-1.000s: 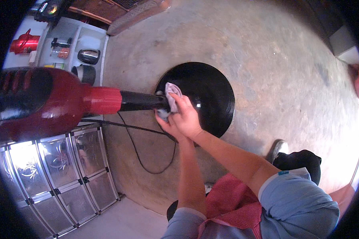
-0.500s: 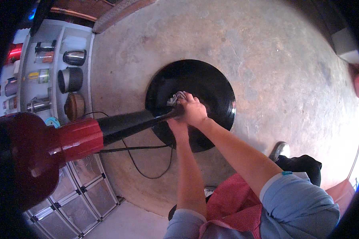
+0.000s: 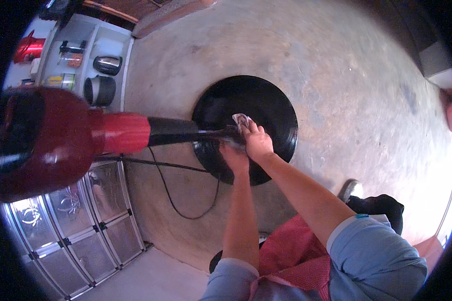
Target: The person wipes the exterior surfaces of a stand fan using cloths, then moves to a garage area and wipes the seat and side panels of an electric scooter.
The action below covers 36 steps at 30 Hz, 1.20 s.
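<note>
A standing fan's black pole [image 3: 173, 132] runs from its red collar [image 3: 127, 131] toward a round black base [image 3: 281, 115] on the floor. Against the pole's lower part, my right hand [image 3: 260, 144] is closed on a crumpled pale patterned cloth [image 3: 241, 119]. My left hand [image 3: 235, 158] is just below it in the picture, its fingers curled at the pole and partly hidden by it. The fan's dark red upper body [image 3: 68, 135] looms large and close at the left.
A black cord [image 3: 178, 213] loops over the concrete floor [image 3: 336, 90] beside the base. White shelves at the left hold a dark pot [image 3: 100, 91], a kettle [image 3: 108, 64] and jars. Cabinet doors with glass panels [image 3: 93, 256] stand below them. My shoe [image 3: 353, 189] shows at the right.
My right hand and the cloth have shifted slightly right, and my left hand shows a little apart from it. The fan's upper body appears farther right and higher, hiding more shelves.
</note>
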### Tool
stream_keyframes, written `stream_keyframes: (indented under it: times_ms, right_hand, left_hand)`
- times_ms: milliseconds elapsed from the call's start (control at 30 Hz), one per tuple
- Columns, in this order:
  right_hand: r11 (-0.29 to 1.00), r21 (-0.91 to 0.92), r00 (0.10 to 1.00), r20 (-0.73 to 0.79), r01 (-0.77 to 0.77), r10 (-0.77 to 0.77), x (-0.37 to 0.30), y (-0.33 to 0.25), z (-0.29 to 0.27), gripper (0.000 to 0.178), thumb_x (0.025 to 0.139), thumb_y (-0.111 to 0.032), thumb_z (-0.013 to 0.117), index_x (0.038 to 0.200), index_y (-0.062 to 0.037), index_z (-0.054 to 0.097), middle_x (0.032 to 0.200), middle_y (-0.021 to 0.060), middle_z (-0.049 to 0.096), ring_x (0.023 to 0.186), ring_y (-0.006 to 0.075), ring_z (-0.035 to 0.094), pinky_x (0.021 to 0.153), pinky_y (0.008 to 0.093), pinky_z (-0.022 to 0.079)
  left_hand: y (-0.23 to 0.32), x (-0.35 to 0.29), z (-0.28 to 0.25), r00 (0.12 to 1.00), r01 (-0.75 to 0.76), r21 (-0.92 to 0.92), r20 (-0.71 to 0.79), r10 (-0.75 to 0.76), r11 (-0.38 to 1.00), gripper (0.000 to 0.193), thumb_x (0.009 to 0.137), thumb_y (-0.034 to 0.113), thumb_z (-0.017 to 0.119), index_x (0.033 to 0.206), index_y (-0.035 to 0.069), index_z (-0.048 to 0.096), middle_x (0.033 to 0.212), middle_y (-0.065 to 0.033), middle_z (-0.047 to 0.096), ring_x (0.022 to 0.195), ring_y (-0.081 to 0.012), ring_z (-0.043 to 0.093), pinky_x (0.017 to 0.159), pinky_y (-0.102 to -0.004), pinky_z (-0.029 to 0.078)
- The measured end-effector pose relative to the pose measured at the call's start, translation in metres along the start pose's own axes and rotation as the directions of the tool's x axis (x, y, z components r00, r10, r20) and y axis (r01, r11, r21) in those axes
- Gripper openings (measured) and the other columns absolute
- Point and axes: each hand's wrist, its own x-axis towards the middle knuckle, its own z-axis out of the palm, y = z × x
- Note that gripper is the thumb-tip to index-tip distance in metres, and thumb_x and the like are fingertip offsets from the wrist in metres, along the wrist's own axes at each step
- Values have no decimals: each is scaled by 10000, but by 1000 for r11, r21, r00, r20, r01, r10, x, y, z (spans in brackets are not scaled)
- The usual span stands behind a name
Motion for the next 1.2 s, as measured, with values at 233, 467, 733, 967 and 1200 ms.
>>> stream_keyframes:
  times_ms: [233, 467, 733, 967, 1200]
  right_hand:
    - [984, 132, 946, 315, -122, 75, -24, -6, -23, 385, 842, -127, 517, 1222, -139, 579, 1338, 106, 456, 1125, 273, 521, 919, 339, 460]
    - [-63, 804, 776, 588, -591, 228, 1, -58, -56, 416, 851, -2, 504, 1262, -54, 539, 1089, 86, 612, 944, 188, 581, 831, 349, 466]
    - [238, 964, 985, -85, 120, -153, 4, -151, -186, 617, 707, 95, 472, 1308, -45, 461, 1238, 112, 445, 1186, 221, 433, 993, 270, 333]
    - [614, 788, 999, 45, -44, 14, 8, -112, -121, 558, 773, -38, 529, 1320, -90, 431, 1256, 188, 467, 1169, 345, 480, 981, 370, 391]
    - [631, 755, 983, -133, 182, -124, 6, -137, -159, 653, 717, -30, 565, 1345, -33, 385, 1242, 225, 457, 1188, 366, 458, 992, 349, 376]
  left_hand:
    - [22, -22, -17, 961, 101, 171, 238, -140, 980, 407, 771, 130, 622, 1140, -14, 526, 1106, -165, 558, 1040, -312, 524, 911, -401, 416]
    - [50, 3, -48, 670, 617, -754, 351, -654, 228, 422, 842, 93, 482, 1261, 41, 467, 1237, -111, 517, 1129, -241, 510, 958, -387, 410]
    - [224, 56, -127, 963, 97, -874, -39, -267, 476, 466, 774, 87, 447, 1227, -23, 429, 1207, -178, 495, 1069, -322, 539, 933, -443, 447]
    - [153, 39, -79, 912, 329, -714, 73, -403, 617, 359, 873, 112, 445, 1211, -7, 462, 1206, -170, 526, 1054, -288, 562, 906, -372, 457]
    - [168, 52, -104, 941, 333, -938, 323, -105, 97, 399, 924, 181, 460, 1279, 1, 422, 1300, -156, 471, 1123, -250, 527, 953, -354, 426]
